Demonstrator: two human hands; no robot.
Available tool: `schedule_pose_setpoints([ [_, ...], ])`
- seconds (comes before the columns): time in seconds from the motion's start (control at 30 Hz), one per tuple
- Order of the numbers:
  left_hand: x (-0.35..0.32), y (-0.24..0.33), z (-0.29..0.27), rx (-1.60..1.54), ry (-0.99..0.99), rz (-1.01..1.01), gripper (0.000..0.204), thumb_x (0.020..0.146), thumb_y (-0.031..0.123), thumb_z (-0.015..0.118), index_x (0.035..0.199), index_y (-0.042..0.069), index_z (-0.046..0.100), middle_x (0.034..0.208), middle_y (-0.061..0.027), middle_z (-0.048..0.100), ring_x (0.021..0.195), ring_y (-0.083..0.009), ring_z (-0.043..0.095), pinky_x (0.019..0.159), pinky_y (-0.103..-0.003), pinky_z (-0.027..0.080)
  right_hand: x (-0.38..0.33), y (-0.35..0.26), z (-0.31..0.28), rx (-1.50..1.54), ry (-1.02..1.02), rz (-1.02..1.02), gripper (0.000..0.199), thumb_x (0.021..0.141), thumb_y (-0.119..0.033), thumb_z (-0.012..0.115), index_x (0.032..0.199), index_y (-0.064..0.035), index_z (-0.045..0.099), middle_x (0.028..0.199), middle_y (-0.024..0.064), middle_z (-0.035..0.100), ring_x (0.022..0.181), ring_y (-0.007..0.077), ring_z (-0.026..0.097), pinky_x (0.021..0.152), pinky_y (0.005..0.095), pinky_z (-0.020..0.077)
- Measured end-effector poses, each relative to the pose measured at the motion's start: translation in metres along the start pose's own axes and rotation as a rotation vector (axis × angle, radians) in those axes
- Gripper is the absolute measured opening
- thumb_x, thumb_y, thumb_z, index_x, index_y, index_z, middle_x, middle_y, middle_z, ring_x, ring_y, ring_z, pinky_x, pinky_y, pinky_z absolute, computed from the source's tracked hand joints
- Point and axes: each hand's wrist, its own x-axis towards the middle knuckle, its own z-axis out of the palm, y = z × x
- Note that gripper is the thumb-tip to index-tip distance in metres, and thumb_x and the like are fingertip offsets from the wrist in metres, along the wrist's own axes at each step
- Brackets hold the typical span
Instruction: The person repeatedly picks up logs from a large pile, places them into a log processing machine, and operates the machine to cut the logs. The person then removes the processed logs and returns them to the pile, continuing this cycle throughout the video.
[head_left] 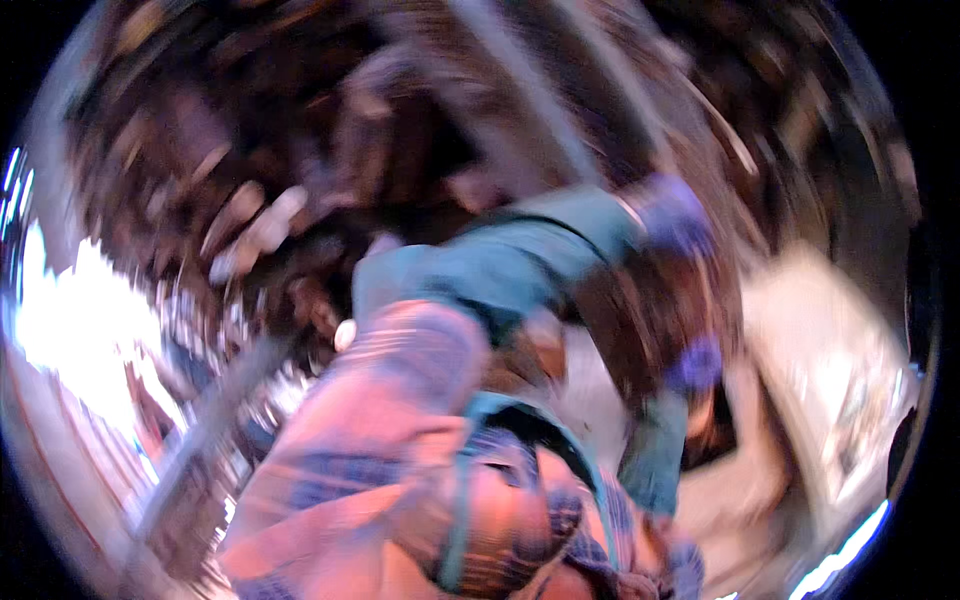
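Note:
Strong motion blur smears the whole picture. My left arm, in a plaid sleeve with a teal sleeve cover (540, 250), stretches across to the right. At its end is my left hand (675, 218) in a purple glove, beside the upper end of a brown, streaked thing (640, 310) whose kind I cannot make out. Closer to me, my right hand (697, 362), also in a purple glove, is at the lower right side of that brown thing. Both hands' fingers are too blurred to read, so whether they grip it cannot be told.
A heap of dark brown, blurred pieces (200, 150) fills the far left. Long grey bars (530, 80) run along the top middle. A pale beige surface (830, 340) lies to the right. Bright light (80, 310) glares at the left edge.

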Motion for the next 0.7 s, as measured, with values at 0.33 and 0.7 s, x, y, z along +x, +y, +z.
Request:
schedule_pose_setpoints([
  [0.33, -0.278, 0.053, -0.102, -0.204, 0.402, -0.761, 0.033, 0.088, 0.031, 0.059, 0.115, 0.015, 0.071, 0.111, -0.0158, 0.07, 0.101, -0.0344, 0.067, 0.088, -0.046, 0.052, 0.214, -0.245, -0.038, 1.097, -0.407, 0.076, 0.032, 0.1, -0.023, 0.06, 0.118, 0.0043, 0.064, 0.116, 0.0143, 0.067, 0.106, 0.0242, 0.06, 0.097, 0.0363, 0.0471],
  [0.7, -0.886, 0.107, -0.297, -0.008, 2.384, -1.222, 0.063, 0.093, 0.032, 0.072, 0.14, 0.001, 0.044, 0.128, -0.0124, 0.058, 0.118, -0.021, 0.054, 0.1, -0.034, 0.044, 0.047, -0.861, -0.133, 1.173, -1.864, -0.623, 0.04, 0.093, -0.022, 0.07, 0.126, -0.0011, 0.062, 0.117, 0.0066, 0.065, 0.106, 0.0155, 0.059, 0.092, 0.0288, 0.0474],
])
